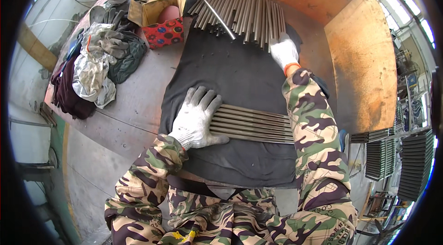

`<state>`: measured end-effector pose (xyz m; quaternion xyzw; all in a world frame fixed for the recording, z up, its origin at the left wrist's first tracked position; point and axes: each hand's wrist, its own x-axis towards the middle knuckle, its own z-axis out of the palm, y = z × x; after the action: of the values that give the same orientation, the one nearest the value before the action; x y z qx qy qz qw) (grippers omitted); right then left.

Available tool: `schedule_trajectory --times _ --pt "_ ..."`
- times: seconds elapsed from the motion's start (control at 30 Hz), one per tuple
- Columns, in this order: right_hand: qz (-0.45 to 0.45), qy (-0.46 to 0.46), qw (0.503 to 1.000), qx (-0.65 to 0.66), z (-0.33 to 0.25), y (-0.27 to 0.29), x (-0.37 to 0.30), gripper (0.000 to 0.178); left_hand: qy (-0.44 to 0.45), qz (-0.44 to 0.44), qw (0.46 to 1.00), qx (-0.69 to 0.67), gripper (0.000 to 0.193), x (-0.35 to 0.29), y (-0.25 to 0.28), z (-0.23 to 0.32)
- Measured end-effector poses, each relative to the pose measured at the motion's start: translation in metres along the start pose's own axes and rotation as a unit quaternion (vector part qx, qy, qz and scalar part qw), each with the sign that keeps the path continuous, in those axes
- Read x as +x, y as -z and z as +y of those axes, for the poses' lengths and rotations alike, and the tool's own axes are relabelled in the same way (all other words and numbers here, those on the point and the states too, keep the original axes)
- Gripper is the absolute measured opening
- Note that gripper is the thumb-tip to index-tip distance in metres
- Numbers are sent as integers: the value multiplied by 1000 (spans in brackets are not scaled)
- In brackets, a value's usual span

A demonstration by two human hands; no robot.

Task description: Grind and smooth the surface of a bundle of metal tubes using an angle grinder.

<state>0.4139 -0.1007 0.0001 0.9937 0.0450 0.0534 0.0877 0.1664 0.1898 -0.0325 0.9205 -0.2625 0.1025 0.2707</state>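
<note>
A row of several thin metal rods (251, 123) lies side by side on a black cloth (226, 72). My left hand (196, 118), in a white glove with grey fingers, rests flat over the left ends of this row, thumb spread apart. My right sleeve covers the row's right ends. Farther off, a large heap of metal rods (240, 10) lies with its near ends toward me. My right hand (284, 51), gloved alike with an orange cuff, reaches to the heap's right edge, its fingers closed at a rod's near end. One brighter rod (217, 16) lies slantwise on top.
Left on the table stands an open cardboard box (164, 33) with a red patterned side. Beside it lie piled cloths and a whitish crumpled fabric (94, 67), with grey gloves (113, 44) on them. Rusty upright panels (362, 63) edge the table at the right and back.
</note>
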Motion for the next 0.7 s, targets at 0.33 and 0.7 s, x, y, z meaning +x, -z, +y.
schedule_trajectory --times 0.33,0.7 --pt "153 98 960 212 -99 49 -36 42 -16 13 1000 17 106 0 2 -8" --pt "27 11 974 225 -147 41 15 28 -24 13 1000 8 103 1 -6 -5"
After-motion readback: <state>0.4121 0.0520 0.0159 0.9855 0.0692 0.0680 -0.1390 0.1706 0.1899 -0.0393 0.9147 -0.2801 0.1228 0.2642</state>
